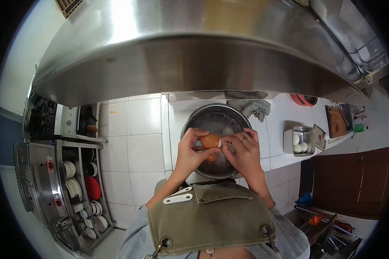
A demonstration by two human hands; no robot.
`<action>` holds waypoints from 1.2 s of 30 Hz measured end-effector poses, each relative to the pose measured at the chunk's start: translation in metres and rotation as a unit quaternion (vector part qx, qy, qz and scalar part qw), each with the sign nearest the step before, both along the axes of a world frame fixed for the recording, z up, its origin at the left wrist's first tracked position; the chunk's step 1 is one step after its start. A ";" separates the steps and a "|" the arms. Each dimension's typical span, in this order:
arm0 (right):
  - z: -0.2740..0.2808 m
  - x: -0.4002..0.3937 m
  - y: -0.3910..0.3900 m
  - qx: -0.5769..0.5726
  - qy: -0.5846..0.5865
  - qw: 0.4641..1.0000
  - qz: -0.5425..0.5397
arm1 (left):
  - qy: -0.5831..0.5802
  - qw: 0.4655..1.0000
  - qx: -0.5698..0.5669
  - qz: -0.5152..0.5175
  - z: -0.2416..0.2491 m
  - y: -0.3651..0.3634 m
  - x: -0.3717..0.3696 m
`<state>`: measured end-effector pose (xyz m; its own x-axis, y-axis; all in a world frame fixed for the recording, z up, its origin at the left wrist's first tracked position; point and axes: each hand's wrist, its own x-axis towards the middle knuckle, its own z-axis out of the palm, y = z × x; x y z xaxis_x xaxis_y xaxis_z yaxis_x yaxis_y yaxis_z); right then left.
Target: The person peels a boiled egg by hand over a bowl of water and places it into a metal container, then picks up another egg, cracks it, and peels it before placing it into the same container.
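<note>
My left hand [192,149] is closed around a brown egg [209,140], holding it over a round metal pot [188,125]. A small white patch shows at the egg's right end. The thumb and fingers of my right hand [243,149] pinch together at that white end, touching the egg. Cloudy water [218,123] lies in the pot below, with another brown egg [211,158] partly visible between my hands. Bits that look like shell are in the water, too blurred to tell apart.
A grey cloth [255,108] lies behind the pot on the white tiled counter [270,142]. To the right stands a metal container [289,142] with white peeled eggs, its lid [320,137] beside it. A steel hood [194,64] overhangs the counter. Plate racks [80,151] stand at left.
</note>
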<state>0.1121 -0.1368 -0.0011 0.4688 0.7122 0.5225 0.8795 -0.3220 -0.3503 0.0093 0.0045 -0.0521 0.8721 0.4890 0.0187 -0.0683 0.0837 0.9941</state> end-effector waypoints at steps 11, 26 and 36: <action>0.006 0.004 0.001 -0.036 -0.014 0.999 0.021 | -0.019 1.000 -0.007 -0.007 0.003 0.000 0.000; 0.003 0.004 -0.003 -0.006 0.021 1.000 0.008 | -0.040 0.998 -0.041 -0.002 -0.001 -0.001 0.001; 0.005 0.004 -0.004 0.002 0.048 0.999 0.018 | -0.032 0.997 -0.063 -0.006 0.000 0.000 0.000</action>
<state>0.1159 -0.1412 0.0036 0.4913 0.7272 0.4793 0.8526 -0.2892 -0.4352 0.0093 0.0041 -0.0522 0.8766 0.4810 0.0143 -0.1305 0.2091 0.9692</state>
